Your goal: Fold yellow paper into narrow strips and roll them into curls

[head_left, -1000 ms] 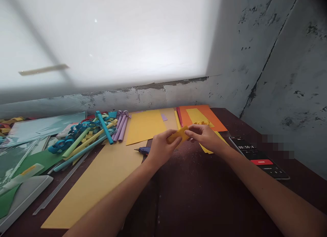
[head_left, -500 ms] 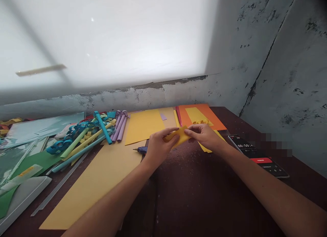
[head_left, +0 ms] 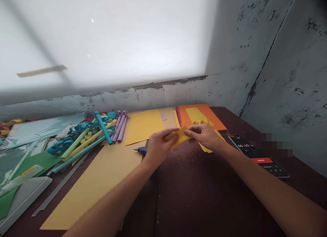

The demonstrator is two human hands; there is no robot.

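Note:
A small piece of yellow paper (head_left: 182,136), bent or rolled, is held above the dark table between both hands. My left hand (head_left: 161,143) pinches its left end with thumb and fingers. At the right end, my right hand (head_left: 201,133) grips it between thumb and fingers. A blue glue gun (head_left: 142,150) lies beside my left hand, its body partly covered by that hand. Behind my right hand are yellow curled strips (head_left: 201,122) on an orange sheet (head_left: 216,117). The fingertips behind the held paper are partly hidden.
Paper tubes (head_left: 102,126), curled strips and purple rolls (head_left: 122,128) lie at the left. A yellow sheet (head_left: 145,126) and a long tan sheet (head_left: 97,186) cover the table's left-middle. A phone (head_left: 258,157) showing a timer lies at the right, near the wall (head_left: 293,94).

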